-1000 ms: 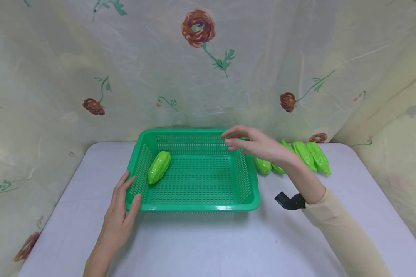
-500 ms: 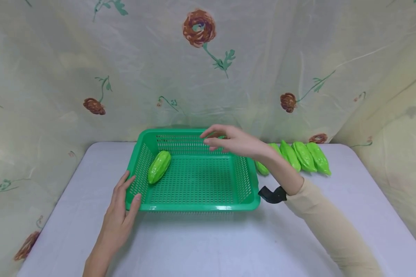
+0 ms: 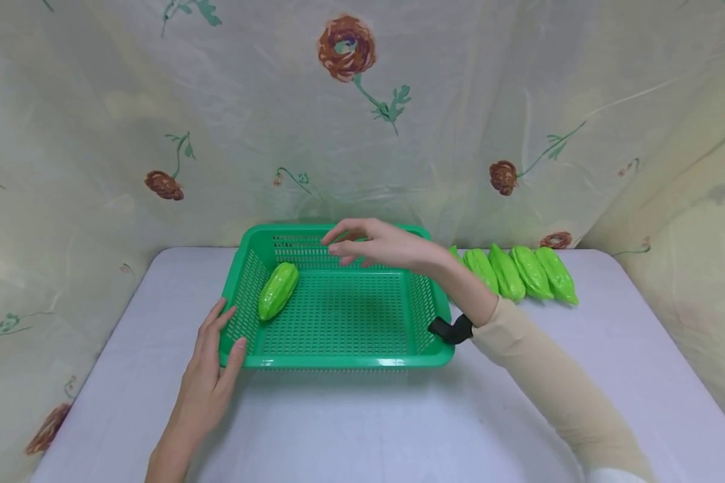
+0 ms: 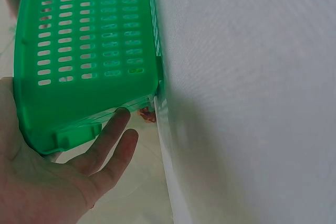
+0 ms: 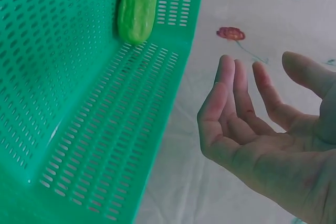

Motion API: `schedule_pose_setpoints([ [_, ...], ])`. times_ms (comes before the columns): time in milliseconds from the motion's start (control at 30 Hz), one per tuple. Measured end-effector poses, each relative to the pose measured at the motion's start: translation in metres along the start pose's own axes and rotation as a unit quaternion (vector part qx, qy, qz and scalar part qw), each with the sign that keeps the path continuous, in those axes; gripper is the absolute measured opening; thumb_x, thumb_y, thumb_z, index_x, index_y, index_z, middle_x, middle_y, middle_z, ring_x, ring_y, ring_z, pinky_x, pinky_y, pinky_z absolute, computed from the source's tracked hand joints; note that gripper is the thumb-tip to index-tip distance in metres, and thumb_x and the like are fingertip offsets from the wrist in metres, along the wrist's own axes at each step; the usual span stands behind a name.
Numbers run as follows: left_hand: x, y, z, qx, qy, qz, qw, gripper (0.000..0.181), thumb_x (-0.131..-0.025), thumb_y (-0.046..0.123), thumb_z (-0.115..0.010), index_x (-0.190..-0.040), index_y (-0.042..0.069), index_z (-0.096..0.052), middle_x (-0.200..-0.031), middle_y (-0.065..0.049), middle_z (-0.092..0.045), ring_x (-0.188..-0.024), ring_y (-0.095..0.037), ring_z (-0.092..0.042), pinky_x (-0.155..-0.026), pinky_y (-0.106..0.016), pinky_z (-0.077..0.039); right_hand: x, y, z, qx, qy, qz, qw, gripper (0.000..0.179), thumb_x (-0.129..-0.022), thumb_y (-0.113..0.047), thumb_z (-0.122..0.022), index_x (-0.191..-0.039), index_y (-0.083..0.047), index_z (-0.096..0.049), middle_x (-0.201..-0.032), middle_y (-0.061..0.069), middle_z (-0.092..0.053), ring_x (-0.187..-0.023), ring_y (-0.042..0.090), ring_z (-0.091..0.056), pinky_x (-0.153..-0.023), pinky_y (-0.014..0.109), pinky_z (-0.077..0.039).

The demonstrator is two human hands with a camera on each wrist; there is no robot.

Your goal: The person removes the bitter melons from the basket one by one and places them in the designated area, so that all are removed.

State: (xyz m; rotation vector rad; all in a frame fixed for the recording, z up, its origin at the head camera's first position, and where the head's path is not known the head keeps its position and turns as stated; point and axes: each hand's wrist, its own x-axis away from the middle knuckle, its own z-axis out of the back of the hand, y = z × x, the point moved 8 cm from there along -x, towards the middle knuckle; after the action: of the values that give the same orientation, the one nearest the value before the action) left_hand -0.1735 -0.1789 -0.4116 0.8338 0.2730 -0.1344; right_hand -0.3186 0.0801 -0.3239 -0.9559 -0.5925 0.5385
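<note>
A green plastic basket (image 3: 332, 362) with slotted walls stands on the table. My left hand (image 3: 202, 382) holds its near left corner, thumb over the rim; in the left wrist view some fingers (image 4: 113, 140) lie outside below the rim. Inside, along the left wall, rests one glossy light-green ridged fruit or vegetable (image 3: 278, 291), also seen in the right wrist view (image 5: 137, 6). My right hand (image 3: 377, 245) hovers over the basket's back right part, fingers loosely bent and nothing in them. The right wrist view shows its bare palm (image 5: 278, 140).
Several similar green ridged pieces (image 3: 528, 272) lie in a row right of the basket, the leftmost partly hidden by my right arm. A flower-printed curtain (image 3: 435, 121) closes off the back and sides. A white cloth covers the table (image 3: 350, 429). A dark strap (image 3: 451, 330) hangs at my right wrist.
My right hand has moved left across the basket's back part, uncovering more of the row of green pieces. The left hand, the basket and the piece inside have stayed put.
</note>
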Motion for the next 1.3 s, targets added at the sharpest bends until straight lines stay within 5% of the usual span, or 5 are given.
schedule_pose_setpoints([
  [600,-0.001,-0.001,0.000,0.004,-0.001,0.002,1.0000,0.052,-0.115,0.024,-0.050,-0.164,0.011,-0.038,-0.179,-0.009,-0.026,-0.162,-0.044,-0.032,-0.119,-0.075,-0.038,-0.047,0.002,-0.030,-0.004,-0.049,-0.007,0.9987,0.037,-0.111,-0.037,-0.059,-0.145,-0.022,-0.062,-0.150,0.004,-0.066,-0.129,0.021,-0.070,-0.109,0.045,-0.056],
  [1000,0.001,-0.001,-0.002,0.010,-0.007,0.005,0.9999,0.052,-0.116,0.025,-0.049,-0.164,0.009,-0.037,-0.179,-0.010,-0.025,-0.162,-0.046,-0.033,-0.118,-0.077,-0.038,-0.079,0.007,-0.056,0.001,-0.068,-0.013,0.9976,0.040,-0.112,-0.032,-0.058,-0.148,-0.015,-0.061,-0.155,0.005,-0.061,-0.138,0.034,-0.064,-0.101,0.041,-0.058],
  [1300,0.000,0.001,-0.001,0.005,-0.009,0.002,0.9999,0.053,-0.116,0.024,-0.048,-0.165,0.010,-0.037,-0.180,-0.009,-0.025,-0.161,-0.045,-0.034,-0.116,-0.078,-0.040,-0.091,0.009,-0.069,0.005,-0.081,-0.010,0.9967,0.042,-0.113,-0.029,-0.056,-0.151,-0.011,-0.058,-0.155,0.009,-0.061,-0.138,0.033,-0.061,-0.116,0.061,-0.051],
])
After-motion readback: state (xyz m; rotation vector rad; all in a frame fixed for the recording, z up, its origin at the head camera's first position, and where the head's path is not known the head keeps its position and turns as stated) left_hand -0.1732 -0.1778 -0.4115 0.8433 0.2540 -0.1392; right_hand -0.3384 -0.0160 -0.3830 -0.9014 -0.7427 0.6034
